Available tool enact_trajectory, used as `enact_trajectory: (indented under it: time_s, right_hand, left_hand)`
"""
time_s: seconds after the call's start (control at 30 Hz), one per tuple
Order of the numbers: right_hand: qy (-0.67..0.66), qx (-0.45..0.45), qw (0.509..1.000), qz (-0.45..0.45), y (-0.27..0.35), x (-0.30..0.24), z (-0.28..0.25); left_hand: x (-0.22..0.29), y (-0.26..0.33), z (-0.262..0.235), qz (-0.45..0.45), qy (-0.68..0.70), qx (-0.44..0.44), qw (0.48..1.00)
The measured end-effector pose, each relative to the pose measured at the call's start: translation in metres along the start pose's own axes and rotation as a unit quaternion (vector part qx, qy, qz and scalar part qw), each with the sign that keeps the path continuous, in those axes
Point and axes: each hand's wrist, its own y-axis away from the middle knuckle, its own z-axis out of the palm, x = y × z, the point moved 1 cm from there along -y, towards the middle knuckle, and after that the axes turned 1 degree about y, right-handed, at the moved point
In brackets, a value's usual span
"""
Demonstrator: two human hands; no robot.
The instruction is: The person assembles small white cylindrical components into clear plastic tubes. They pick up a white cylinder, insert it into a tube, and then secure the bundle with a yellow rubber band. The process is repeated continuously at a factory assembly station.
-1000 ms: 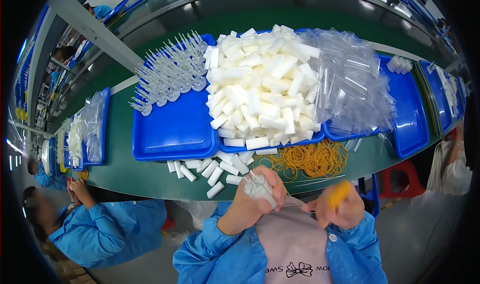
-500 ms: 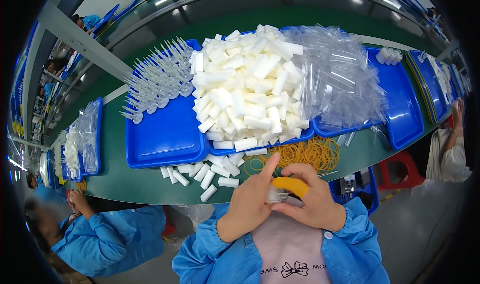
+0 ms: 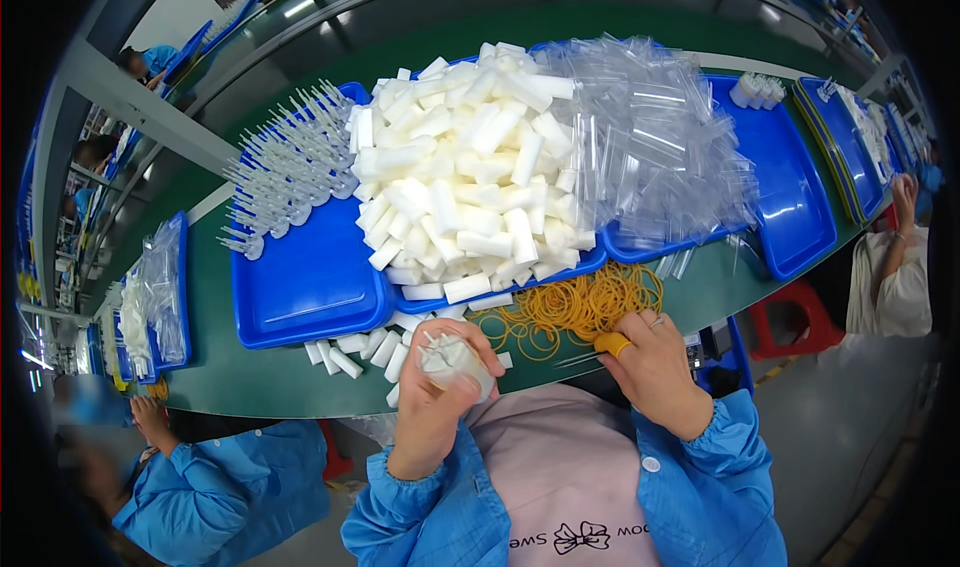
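My left hand point(image 3: 430, 407) is wrapped round a bundle of clear and whitish plastic pieces point(image 3: 455, 362), their thin ends pointing up. Beyond it, loose white foam pieces point(image 3: 345, 364) lie on the green table. Apart from it, my right hand point(image 3: 655, 372) is at the near edge of a pile of yellow-brown rubber bands point(image 3: 585, 302). A yellow finger cot point(image 3: 612, 344) covers one fingertip, which is drawn close to the thumb. Whatever lies between those fingers, if anything, is too small to make out.
Blue trays point(image 3: 310, 302) hold upright thin-stemmed plastic parts point(image 3: 290, 167), a tall heap of white foam pieces point(image 3: 470, 177) and clear plastic sleeves point(image 3: 660, 147). A red stool point(image 3: 800, 322) stands at right. Another person in a blue jacket point(image 3: 230, 477) sits at left.
My hands were together around the bundle and have parted. The left carried it leftward; the right moved right to the rubber bands. The whole view shifted slightly.
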Motion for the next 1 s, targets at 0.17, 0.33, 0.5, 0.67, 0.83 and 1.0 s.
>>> enact_trajectory:
  time_s: [0.17,0.33,0.5,0.67,0.83,1.0]
  right_hand:
    - [-0.087,0.039,0.995,0.017,0.005,-0.004,-0.011]
    - [-0.290,0.107,0.945,0.103,0.007,-0.011,-0.033]
    - [-0.264,0.108,0.957,0.044,0.005,-0.017,-0.018]
    - [-0.205,0.044,0.978,-0.004,0.002,-0.012,-0.003]
    - [-0.407,0.091,0.905,0.085,-0.002,-0.012,-0.023]
    - [-0.653,0.124,0.742,0.086,-0.023,-0.028,-0.035]
  left_hand:
    - [-0.001,0.002,-0.003,0.013,-0.075,0.025,0.997]
    - [-0.001,0.001,-0.002,-0.015,0.032,-0.008,0.999]
    - [-0.006,0.001,0.002,-0.045,0.023,-0.058,0.997]
    - [-0.006,0.006,0.007,-0.069,-0.055,-0.081,0.993]
    - [-0.006,0.008,0.011,-0.032,-0.187,-0.070,0.979]
    - [-0.007,0.003,0.015,0.090,-0.357,-0.085,0.926]
